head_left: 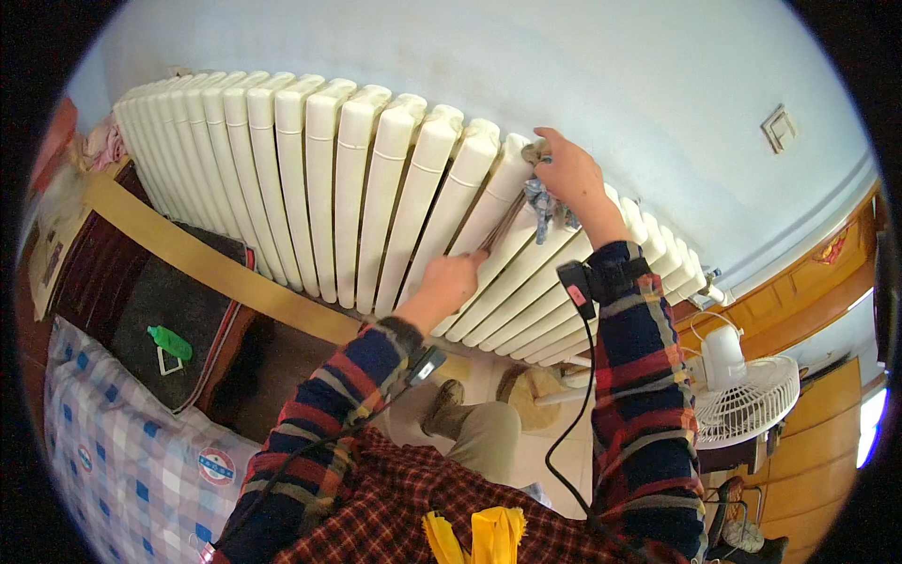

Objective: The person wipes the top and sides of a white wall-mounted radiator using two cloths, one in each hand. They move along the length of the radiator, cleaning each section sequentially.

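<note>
Two grips, I judge | right hand (570, 176) clasping blue-grey cloth (541, 201): likely light, limp, best pinched where bunched | left hand (445, 288), below, closed round brown strip (505, 226).

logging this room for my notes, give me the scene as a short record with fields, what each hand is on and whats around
left grip: closed on a thin brownish tool, exact kind unclear
right grip: touching a bluish-grey cloth; how firmly it holds is unclear
work surface: long white ribbed radiator along a pale wall
left side: green bottle-like item on a dark surface; blue-and-white checked fabric nearer the person
right side: white fan; wall switch above the radiator
</note>
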The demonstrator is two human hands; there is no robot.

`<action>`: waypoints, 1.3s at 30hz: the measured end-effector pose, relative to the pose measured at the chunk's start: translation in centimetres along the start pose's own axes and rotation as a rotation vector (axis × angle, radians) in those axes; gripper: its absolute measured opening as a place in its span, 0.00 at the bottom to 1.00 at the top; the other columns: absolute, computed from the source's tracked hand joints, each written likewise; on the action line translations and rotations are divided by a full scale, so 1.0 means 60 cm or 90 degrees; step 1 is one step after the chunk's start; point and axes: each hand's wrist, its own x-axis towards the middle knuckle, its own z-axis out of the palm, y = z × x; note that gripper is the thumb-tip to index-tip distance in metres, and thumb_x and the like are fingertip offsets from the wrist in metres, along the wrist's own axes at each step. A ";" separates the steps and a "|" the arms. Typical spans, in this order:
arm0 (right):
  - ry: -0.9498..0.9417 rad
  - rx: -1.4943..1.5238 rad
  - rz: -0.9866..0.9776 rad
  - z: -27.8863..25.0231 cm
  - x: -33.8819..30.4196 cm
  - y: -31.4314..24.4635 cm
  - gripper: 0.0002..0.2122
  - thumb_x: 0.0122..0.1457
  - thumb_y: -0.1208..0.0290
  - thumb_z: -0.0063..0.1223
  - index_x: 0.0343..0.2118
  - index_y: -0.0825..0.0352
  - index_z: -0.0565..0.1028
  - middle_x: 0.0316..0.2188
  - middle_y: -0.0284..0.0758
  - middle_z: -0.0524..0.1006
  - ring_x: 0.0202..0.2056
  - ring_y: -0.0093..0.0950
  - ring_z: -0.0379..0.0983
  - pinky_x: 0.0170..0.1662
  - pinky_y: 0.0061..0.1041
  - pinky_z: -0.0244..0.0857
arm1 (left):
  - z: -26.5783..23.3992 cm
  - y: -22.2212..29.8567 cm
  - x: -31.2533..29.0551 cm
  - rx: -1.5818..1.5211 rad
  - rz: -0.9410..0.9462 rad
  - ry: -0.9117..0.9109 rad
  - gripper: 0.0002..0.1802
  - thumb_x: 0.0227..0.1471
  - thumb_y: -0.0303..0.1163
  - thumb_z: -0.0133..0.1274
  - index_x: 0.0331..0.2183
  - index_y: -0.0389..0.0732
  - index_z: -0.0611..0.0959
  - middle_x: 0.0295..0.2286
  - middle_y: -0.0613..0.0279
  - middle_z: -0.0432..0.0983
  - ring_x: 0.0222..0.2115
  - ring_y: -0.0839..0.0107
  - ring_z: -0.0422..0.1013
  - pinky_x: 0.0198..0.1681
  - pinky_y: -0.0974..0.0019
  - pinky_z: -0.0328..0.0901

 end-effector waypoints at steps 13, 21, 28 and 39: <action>0.067 0.017 -0.005 -0.054 -0.080 0.013 0.10 0.50 0.73 0.49 0.34 0.60 0.79 0.34 0.38 0.78 0.30 0.40 0.76 0.37 0.35 0.69 | -0.086 0.041 -0.082 -0.095 0.107 -0.106 0.23 0.49 0.27 0.44 0.50 0.49 0.75 0.36 0.56 0.78 0.33 0.53 0.74 0.35 0.56 0.69; 0.212 0.084 0.095 -0.147 0.003 0.012 0.09 0.54 0.69 0.49 0.37 0.56 0.78 0.29 0.35 0.79 0.25 0.31 0.77 0.32 0.29 0.69 | -0.140 0.087 -0.009 -0.051 0.080 0.039 0.25 0.49 0.27 0.44 0.51 0.51 0.73 0.39 0.55 0.75 0.33 0.49 0.73 0.34 0.52 0.68; 0.062 -0.084 0.023 -0.060 0.119 -0.006 0.14 0.51 0.65 0.51 0.41 0.57 0.78 0.33 0.37 0.81 0.34 0.35 0.77 0.37 0.33 0.69 | -0.152 0.025 0.065 -0.213 0.026 0.120 0.23 0.50 0.31 0.46 0.50 0.49 0.75 0.33 0.49 0.77 0.33 0.48 0.73 0.36 0.52 0.67; -0.226 0.001 -0.133 0.002 0.097 -0.013 0.15 0.50 0.65 0.52 0.42 0.60 0.80 0.37 0.42 0.80 0.38 0.40 0.75 0.45 0.32 0.67 | -0.103 0.025 0.048 -0.167 -0.092 0.099 0.32 0.52 0.33 0.44 0.60 0.57 0.62 0.28 0.42 0.76 0.29 0.42 0.72 0.35 0.47 0.66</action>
